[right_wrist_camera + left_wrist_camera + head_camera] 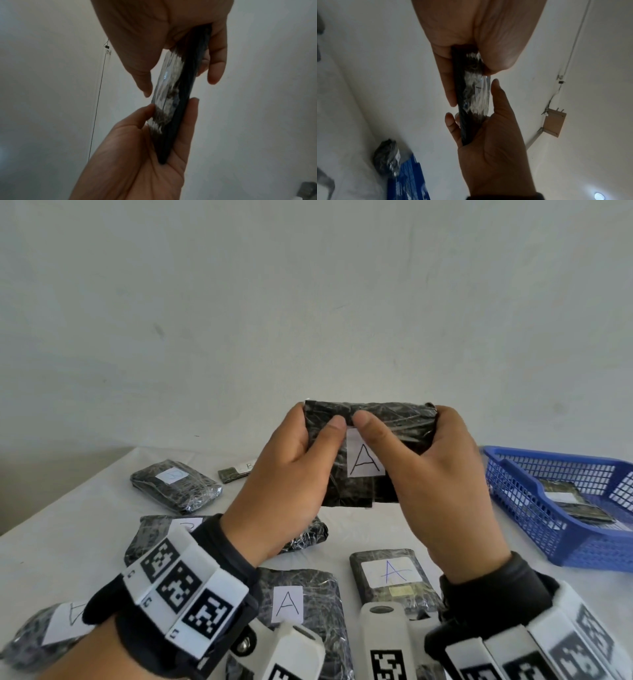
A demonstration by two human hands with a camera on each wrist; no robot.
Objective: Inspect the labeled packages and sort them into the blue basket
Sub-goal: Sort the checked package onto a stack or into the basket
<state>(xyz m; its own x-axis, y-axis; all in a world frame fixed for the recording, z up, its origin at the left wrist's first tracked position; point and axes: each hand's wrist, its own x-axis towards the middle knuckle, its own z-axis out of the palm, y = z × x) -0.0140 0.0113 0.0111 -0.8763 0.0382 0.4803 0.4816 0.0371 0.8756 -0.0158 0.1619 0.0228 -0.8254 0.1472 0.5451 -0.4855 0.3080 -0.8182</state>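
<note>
From the head view, I hold the package up above the table, its "A" label facing me. My left hand grips its left edge and my right hand its right edge, thumbs in front almost meeting near the top, fingers behind. The basket sits well to the right, one package already in it.

From the left wrist, the package shows edge-on, clamped between my left hand and right hand.

From the right wrist, the package is again edge-on, pinched thumb-to-fingers by my right hand and left hand.
</note>
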